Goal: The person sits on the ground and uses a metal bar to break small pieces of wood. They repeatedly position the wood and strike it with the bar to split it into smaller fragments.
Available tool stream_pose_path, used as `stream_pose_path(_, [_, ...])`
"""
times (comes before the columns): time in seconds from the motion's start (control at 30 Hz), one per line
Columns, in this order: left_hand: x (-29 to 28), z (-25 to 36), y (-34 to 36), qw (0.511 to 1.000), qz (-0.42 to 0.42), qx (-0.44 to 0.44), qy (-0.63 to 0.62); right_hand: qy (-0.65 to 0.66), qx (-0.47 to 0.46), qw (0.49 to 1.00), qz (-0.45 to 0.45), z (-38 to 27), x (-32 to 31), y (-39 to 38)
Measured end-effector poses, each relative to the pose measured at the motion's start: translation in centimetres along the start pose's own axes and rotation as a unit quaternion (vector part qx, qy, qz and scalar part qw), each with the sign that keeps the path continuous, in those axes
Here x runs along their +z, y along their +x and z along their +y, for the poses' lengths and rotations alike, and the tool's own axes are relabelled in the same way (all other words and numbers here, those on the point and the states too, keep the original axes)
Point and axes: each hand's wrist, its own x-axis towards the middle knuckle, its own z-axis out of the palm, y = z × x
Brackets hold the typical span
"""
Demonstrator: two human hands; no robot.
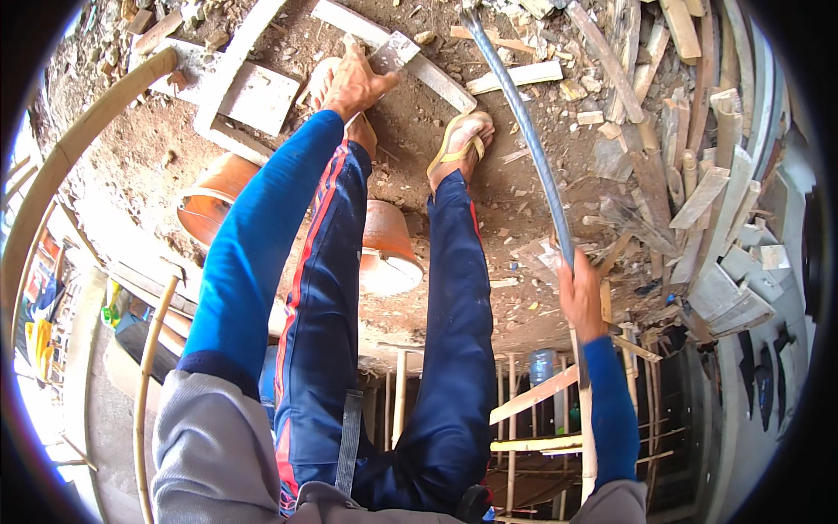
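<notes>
Right hand (582,299) is wrapped around a long bluish-grey bar (528,127), which angles up and away across the dirt. Left hand (353,83) is over by the left foot, thumb spread, right next to a small wood offcut (394,52) by a pale plank (441,83); can't tell if it's gripping anything. Two orange buckets (388,231) sit around the legs, scrap wood (698,196) piled off right.
</notes>
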Motion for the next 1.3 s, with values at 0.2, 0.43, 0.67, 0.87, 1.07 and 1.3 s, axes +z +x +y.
stream_pose_path(0.2, [1.9, -0.3, 0.4, 0.991, 0.051, 0.023, 0.123, -0.042, -0.049, 0.998, -0.024, -11.2, -5.6, -6.4])
stream_pose_path(0.43, [0.3, -0.6, -0.4, 0.997, -0.074, 0.006, 0.032, 0.011, 0.142, 0.979, -0.145, -23.1, -6.8, -4.3])
stream_pose_path(0.67, [-0.5, -0.9, -1.1, 0.997, -0.056, 0.037, -0.034, -0.011, 0.206, 0.963, -0.173, -29.3, -6.5, 1.0])
stream_pose_path(0.87, [-1.1, -0.7, -0.6, 0.993, -0.111, 0.032, -0.038, -0.148, 0.128, 0.968, -0.156, -34.3, -7.5, 4.0])
stream_pose_path(1.07, [-0.8, -0.3, 0.1, 0.992, -0.117, 0.042, 0.005, -0.221, 0.186, 0.940, -0.183, -36.7, -8.3, 4.5])
stream_pose_path(1.3, [-0.1, -0.8, -0.6, 0.994, -0.097, 0.050, -0.021, -0.189, 0.162, 0.951, -0.184, -35.7, -8.4, 4.3])
